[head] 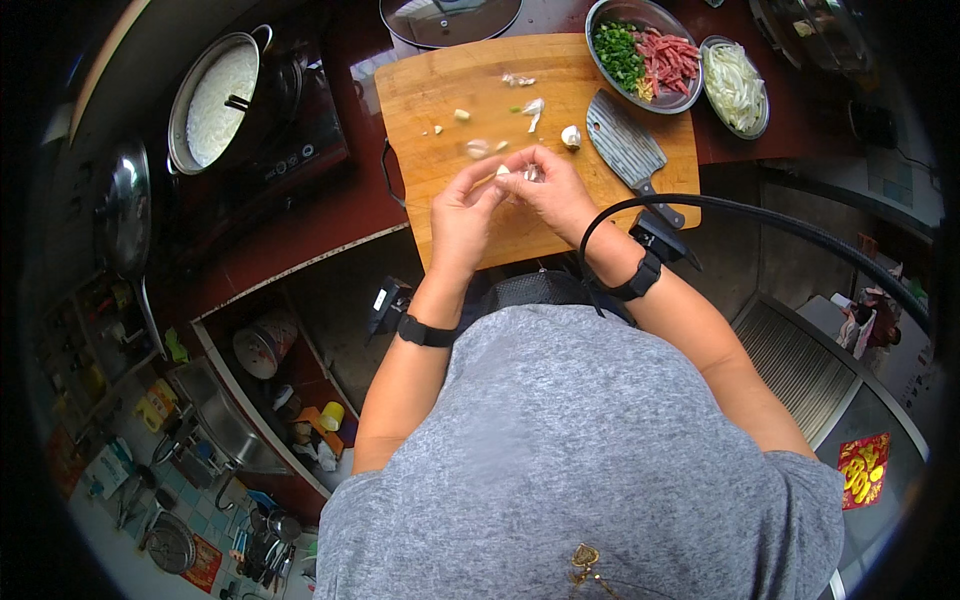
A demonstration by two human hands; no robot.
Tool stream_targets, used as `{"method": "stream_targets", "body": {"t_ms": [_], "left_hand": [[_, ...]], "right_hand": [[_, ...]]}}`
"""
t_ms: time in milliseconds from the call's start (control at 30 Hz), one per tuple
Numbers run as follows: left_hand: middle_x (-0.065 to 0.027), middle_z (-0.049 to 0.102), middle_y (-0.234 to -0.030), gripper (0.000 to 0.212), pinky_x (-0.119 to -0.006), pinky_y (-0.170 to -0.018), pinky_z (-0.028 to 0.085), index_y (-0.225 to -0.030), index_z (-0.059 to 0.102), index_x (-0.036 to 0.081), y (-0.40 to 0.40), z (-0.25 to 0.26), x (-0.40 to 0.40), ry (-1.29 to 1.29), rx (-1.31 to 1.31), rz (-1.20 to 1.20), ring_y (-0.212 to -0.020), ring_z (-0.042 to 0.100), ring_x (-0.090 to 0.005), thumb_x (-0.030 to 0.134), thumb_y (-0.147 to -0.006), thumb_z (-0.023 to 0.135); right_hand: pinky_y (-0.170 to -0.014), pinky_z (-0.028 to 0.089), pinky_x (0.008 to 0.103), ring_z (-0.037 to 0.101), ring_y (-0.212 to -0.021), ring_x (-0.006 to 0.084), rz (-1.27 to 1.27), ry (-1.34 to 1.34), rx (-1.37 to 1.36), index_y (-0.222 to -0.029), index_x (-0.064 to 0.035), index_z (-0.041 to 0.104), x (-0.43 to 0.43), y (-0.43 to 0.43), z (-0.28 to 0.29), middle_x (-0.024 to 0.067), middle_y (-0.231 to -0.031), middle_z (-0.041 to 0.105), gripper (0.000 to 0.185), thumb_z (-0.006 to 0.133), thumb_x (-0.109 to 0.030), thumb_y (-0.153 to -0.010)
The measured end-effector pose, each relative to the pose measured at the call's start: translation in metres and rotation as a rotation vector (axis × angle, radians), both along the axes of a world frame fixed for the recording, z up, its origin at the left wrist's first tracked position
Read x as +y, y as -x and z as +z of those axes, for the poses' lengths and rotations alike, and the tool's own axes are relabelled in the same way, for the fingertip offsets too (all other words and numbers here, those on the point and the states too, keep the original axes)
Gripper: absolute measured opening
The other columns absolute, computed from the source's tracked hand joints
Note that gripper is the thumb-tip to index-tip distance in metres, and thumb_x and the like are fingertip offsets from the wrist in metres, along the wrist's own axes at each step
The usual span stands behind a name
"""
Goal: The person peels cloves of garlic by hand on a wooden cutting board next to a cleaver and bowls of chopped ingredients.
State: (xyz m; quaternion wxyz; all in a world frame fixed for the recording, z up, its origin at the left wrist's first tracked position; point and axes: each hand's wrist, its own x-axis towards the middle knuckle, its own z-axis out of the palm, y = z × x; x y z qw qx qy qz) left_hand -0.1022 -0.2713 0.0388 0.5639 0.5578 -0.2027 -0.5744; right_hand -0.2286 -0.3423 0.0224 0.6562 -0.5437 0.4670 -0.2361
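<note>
My left hand (461, 206) and my right hand (555, 187) meet over the near half of the wooden cutting board (427, 79). A pale garlic clove (503, 171) is pinched at their fingertips. Papery garlic skin (533, 173) shows among my right fingers. Beyond my hands lie a peeled clove (461, 115), a blurred clove (478, 148) and loose garlic skin (534, 109). A partial garlic bulb (571, 137) sits between my right hand and a cleaver (626, 142), which lies flat with its handle towards me.
At the board's far right corner stands a bowl (593, 71) of chopped scallions and sliced meat. Beside it is a dish of sliced pale vegetable (733, 86). A pot of whitish liquid (223, 105) stands at left by a cooktop (292, 154). A black cable (780, 206) arches over my right forearm.
</note>
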Motion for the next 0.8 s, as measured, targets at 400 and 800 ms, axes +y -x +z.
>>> {"method": "stream_targets", "body": {"t_ms": [400,800], "left_hand": [[-0.0079,0.062,-0.114,0.033,-0.026,-0.087,0.049,-0.123,0.056,-0.001,-0.005,-0.008,0.006,0.024,0.116,0.054,-0.102,0.06,-0.015,0.006,-0.091,0.06],[-0.0092,0.063,-0.112,0.034,-0.028,-0.09,0.05,-0.125,0.054,-0.003,-0.008,-0.003,0.007,0.014,0.534,0.07,-0.1,0.061,-0.0156,0.008,-0.093,0.058]], "right_hand": [[-0.065,0.053,0.0238,0.058,-0.066,0.0091,-0.079,-0.312,-0.207,-0.104,0.0012,0.061,-0.002,0.002,0.003,0.0042,-0.084,0.062,0.016,0.054,-0.002,-0.09],[-0.07,0.051,0.0281,0.063,-0.079,0.0168,0.074,0.173,0.015,-0.096,-0.0032,0.063,-0.005,0.006,0.012,0.0072,-0.091,0.066,0.018,0.069,-0.014,-0.082]]}}
